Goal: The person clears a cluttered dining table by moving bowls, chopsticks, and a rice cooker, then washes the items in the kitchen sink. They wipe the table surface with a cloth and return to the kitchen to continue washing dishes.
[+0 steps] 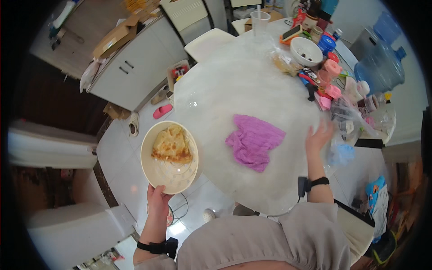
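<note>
My left hand point(158, 200) grips the near rim of a round cream plastic basket point(184, 180), held beside the left edge of the table above the floor. A browned, folded flatbread point(172, 145) lies inside the basket, towards its far side. My right hand point(319, 136), slightly blurred, has its fingers apart and holds nothing. It is at the right side of the round white table point(212, 87), nearest to a clear plastic bag point(351, 111) and a pale blue bag point(341, 153). A crumpled purple cloth point(254, 141) rests on the table between my hands.
Pink containers point(332, 69), a white bowl point(306, 51) and a clear plastic cup point(260, 22) crowd the table's far and right rim. Large blue water bottles point(379, 72) stand beyond it. White chairs point(209, 42) border the far side. Pink slippers point(162, 111) lie on the floor.
</note>
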The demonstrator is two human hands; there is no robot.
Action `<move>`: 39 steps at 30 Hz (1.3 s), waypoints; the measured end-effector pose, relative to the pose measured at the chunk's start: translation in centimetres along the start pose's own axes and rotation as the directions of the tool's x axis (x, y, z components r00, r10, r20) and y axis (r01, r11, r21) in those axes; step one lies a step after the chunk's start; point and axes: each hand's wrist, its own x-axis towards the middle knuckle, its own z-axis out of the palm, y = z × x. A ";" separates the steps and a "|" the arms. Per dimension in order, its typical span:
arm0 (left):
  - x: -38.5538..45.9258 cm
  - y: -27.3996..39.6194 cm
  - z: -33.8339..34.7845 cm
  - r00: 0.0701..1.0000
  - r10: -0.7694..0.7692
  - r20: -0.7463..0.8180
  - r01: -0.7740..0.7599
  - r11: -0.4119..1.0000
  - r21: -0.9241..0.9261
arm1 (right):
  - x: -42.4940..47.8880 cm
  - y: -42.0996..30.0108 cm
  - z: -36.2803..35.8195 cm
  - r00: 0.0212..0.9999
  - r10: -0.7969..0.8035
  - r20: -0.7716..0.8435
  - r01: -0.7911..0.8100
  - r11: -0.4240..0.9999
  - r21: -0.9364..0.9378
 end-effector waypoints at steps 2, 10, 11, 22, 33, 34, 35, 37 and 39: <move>-0.3 0.3 -0.2 1.000 0.000 -0.024 0.000 1.000 -0.012 | -2.3 -5.0 -1.1 0.920 -0.216 0.328 0.174 0.973 0.152; -0.8 0.2 -1.8 0.991 -0.003 -0.133 -0.015 0.992 -0.128 | -3.7 -17.6 5.2 0.772 -0.433 0.465 0.368 0.902 0.227; -0.9 0.1 -2.2 0.990 -0.008 -0.144 -0.011 0.991 -0.130 | -2.4 -17.8 6.9 0.806 -0.405 0.431 0.354 0.914 0.197; 0.8 -3.3 -5.9 0.954 -0.048 -0.297 -0.006 0.984 -0.177 | 11.6 -21.8 22.5 0.830 -0.352 0.432 0.411 0.910 -0.048; 5.6 -1.7 -5.9 0.953 -0.085 -0.290 -0.028 0.931 -0.364 | -4.1 -36.1 14.2 0.310 -0.881 0.357 0.734 0.460 0.499; 5.7 -1.1 -6.0 0.955 -0.067 -0.289 -0.040 0.937 -0.348 | -5.6 -36.0 13.1 0.287 -0.892 0.348 0.728 0.439 0.526; 5.8 -0.5 -6.4 0.957 -0.048 -0.288 -0.051 0.943 -0.329 | -7.1 -35.8 11.9 0.266 -0.902 0.340 0.719 0.421 0.553; 6.0 0.4 -7.6 0.961 -0.045 -0.274 -0.050 0.943 -0.330 | -9.7 -35.3 9.2 0.233 -0.920 0.316 0.713 0.382 0.587; 6.4 1.0 -9.2 0.967 -0.045 -0.251 -0.043 0.941 -0.336 | -12.0 -34.2 6.3 0.209 -0.934 0.289 0.713 0.348 0.608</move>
